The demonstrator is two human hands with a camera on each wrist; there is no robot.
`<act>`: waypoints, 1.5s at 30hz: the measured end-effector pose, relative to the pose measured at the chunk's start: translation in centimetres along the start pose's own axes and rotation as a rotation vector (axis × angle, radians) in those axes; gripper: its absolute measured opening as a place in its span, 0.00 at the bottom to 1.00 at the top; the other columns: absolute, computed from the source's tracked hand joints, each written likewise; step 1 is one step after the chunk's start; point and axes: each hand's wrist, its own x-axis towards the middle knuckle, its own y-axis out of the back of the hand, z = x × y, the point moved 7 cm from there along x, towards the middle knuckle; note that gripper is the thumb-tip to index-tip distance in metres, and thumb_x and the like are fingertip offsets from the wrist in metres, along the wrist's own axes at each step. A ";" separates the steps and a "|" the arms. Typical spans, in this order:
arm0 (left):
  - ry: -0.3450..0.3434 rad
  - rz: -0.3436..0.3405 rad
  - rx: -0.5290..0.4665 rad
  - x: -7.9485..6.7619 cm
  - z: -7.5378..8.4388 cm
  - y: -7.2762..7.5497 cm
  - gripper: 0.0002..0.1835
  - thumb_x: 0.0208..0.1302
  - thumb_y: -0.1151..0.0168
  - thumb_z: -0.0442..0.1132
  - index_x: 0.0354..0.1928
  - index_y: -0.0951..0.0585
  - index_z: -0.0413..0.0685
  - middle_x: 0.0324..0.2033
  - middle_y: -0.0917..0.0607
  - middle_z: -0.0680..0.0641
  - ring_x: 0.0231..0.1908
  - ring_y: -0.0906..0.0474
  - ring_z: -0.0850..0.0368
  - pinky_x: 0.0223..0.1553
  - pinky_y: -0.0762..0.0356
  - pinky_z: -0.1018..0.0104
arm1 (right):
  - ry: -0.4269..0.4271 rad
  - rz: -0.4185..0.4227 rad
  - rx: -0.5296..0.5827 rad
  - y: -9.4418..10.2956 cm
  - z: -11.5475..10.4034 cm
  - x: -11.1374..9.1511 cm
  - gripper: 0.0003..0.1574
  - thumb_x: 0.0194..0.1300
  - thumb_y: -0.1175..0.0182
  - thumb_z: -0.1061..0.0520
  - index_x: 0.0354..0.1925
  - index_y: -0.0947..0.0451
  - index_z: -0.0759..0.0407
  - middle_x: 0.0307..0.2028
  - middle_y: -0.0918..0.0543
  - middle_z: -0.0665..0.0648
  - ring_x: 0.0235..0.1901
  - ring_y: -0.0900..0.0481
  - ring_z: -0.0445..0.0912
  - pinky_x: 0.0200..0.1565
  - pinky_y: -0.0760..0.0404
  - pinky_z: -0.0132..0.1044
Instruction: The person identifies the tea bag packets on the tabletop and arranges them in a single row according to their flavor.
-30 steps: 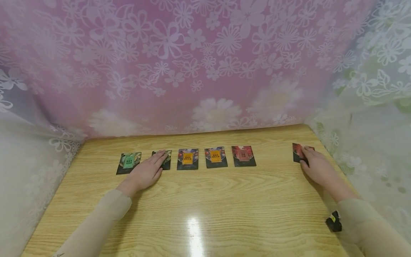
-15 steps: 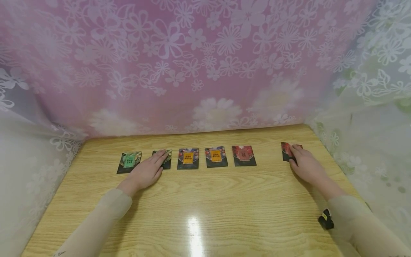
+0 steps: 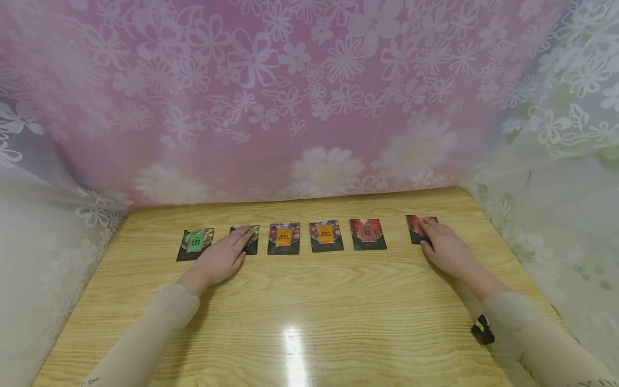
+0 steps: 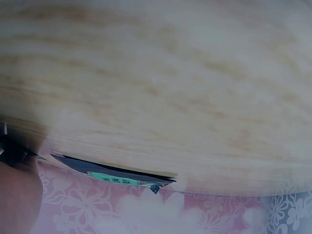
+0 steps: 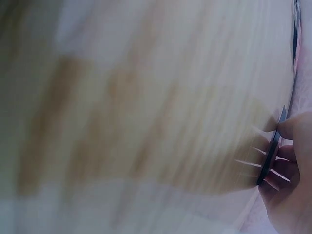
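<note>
My left hand [image 3: 222, 258] lies with fingers extended over a green-and-black sachet [image 3: 252, 244], covering much of it. At its left is another green sachet [image 3: 194, 243], seen nearly edge-on as a dark sachet [image 4: 117, 174] in the left wrist view. My right hand [image 3: 447, 247] presses its extended fingers on a red-and-black sachet [image 3: 415, 231] at the right of the row; part of that sachet is hidden. The right wrist view shows the sachet's thin edge [image 5: 271, 153] beneath the hand. Between the hands lie two orange-labelled sachets [image 3: 283, 238] and another red sachet [image 3: 368, 234].
The wooden table [image 3: 338, 312] ends at a pink floral curtain [image 3: 300, 107] behind the row. Pale floral sheets [image 3: 575, 215] hang at both sides. A small black object with a yellow mark [image 3: 482, 329] sits beside the right sleeve.
The right hand has slid left along the table with the red sachet beneath its fingers, closer to the other red one. The left hand has stayed on the green sachet.
</note>
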 end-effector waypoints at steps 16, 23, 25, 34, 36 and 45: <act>0.001 0.004 -0.001 -0.1 0.2 0.3 0.33 0.84 0.53 0.43 0.84 0.43 0.38 0.83 0.42 0.37 0.82 0.43 0.39 0.80 0.36 0.42 | 0.074 0.001 0.027 -0.4 -2.5 0.2 0.40 0.78 0.42 0.58 0.79 0.40 0.74 0.76 0.35 0.77 0.73 0.35 0.75 0.73 0.31 0.70; 0.001 0.007 -0.004 -0.2 0.2 0.2 0.33 0.84 0.53 0.43 0.84 0.43 0.38 0.83 0.42 0.36 0.82 0.43 0.39 0.80 0.35 0.41 | 0.086 -0.012 0.047 -0.6 -2.6 0.3 0.40 0.78 0.42 0.57 0.80 0.41 0.72 0.78 0.37 0.76 0.75 0.36 0.74 0.74 0.33 0.70; 0.002 0.004 -0.003 -0.2 0.2 0.1 0.33 0.84 0.53 0.43 0.84 0.43 0.38 0.83 0.42 0.37 0.82 0.43 0.39 0.80 0.36 0.42 | 0.088 -0.014 0.045 -0.5 -2.7 0.4 0.41 0.78 0.42 0.58 0.80 0.41 0.72 0.78 0.37 0.76 0.74 0.36 0.74 0.74 0.33 0.70; -0.003 0.007 0.004 0.0 -0.2 0.1 0.33 0.84 0.52 0.44 0.84 0.43 0.39 0.83 0.42 0.37 0.82 0.43 0.39 0.80 0.35 0.41 | 0.084 -0.018 0.048 -0.4 -2.9 0.3 0.41 0.78 0.41 0.57 0.80 0.41 0.72 0.78 0.37 0.76 0.75 0.36 0.74 0.74 0.33 0.70; -0.006 0.003 0.002 0.0 -0.2 0.1 0.34 0.84 0.52 0.44 0.84 0.43 0.39 0.83 0.41 0.37 0.82 0.42 0.39 0.80 0.35 0.41 | 0.087 -0.020 0.044 -0.4 -2.9 0.3 0.41 0.79 0.41 0.57 0.80 0.41 0.72 0.78 0.37 0.76 0.74 0.36 0.74 0.74 0.33 0.70; -0.012 -0.001 -0.004 0.0 -0.2 0.1 0.33 0.84 0.52 0.45 0.84 0.43 0.40 0.83 0.40 0.37 0.82 0.42 0.38 0.79 0.34 0.41 | 0.099 -0.021 0.035 -0.5 -2.9 0.4 0.41 0.79 0.40 0.57 0.80 0.40 0.71 0.78 0.37 0.75 0.75 0.37 0.73 0.74 0.33 0.70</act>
